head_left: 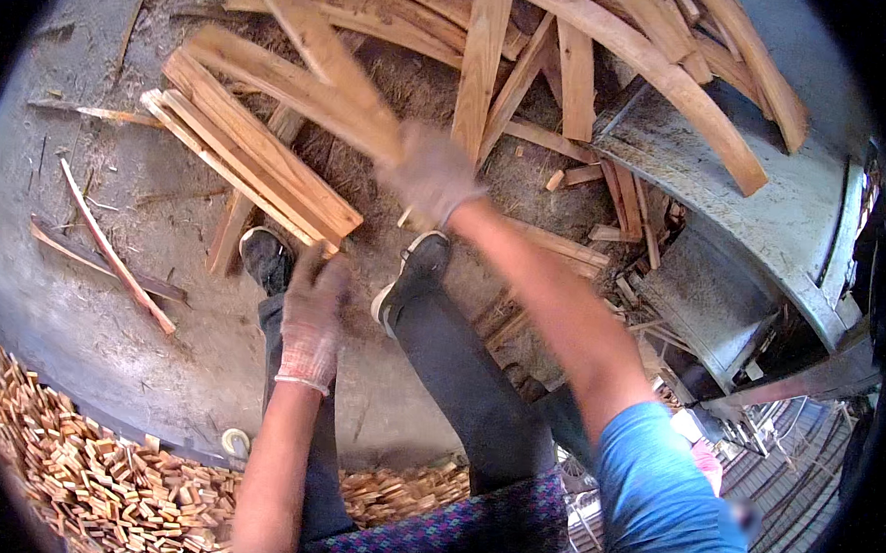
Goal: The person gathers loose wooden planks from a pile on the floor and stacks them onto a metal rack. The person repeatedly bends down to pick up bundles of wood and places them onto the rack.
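Wooden slat bundle gripped by left hand, right hand on plank

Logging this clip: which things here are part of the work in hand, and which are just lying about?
In hand:
- left hand, gloved, grip on the stack of wooden slats
- right hand, gloved, grip on a single wooden slat

Lying about:
- loose slat pile beyond the hands
- thin reddish strip on the floor
- heap of small wood blocks
- grey metal machine
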A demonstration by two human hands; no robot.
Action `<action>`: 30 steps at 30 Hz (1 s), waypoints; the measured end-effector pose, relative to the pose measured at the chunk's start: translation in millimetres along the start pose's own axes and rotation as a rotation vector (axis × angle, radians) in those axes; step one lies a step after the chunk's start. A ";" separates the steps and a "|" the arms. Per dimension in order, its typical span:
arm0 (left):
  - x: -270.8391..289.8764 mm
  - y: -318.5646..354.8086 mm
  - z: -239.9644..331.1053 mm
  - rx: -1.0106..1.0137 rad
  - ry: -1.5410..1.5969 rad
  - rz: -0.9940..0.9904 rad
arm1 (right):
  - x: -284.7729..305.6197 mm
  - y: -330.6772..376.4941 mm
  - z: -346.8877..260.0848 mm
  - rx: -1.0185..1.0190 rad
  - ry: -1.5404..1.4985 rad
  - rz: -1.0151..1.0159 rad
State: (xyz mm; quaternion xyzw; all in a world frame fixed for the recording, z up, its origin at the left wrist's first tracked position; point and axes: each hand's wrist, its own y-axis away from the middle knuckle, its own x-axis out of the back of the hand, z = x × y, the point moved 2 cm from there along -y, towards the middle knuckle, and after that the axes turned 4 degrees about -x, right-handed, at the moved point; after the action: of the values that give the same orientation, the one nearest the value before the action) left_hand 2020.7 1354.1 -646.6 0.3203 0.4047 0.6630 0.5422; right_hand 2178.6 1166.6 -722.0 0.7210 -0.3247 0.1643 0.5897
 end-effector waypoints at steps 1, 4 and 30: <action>1.2 -5.3 0.0 -0.060 0.038 0.098 | -10.4 19.8 -9.8 -0.007 -0.139 -0.055; 27.9 -38.7 -16.8 -0.119 0.182 0.128 | -35.0 72.4 -53.1 -0.104 -0.435 -0.330; 27.7 -82.1 21.7 -0.417 -0.541 0.480 | -12.1 -63.0 74.8 -0.393 -0.382 0.442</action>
State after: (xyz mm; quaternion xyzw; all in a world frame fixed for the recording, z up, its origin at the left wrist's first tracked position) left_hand 2071.5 1392.2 -709.4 0.4516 0.0187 0.7303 0.5122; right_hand 2200.4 1104.3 -795.1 0.5237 -0.6028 0.0842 0.5961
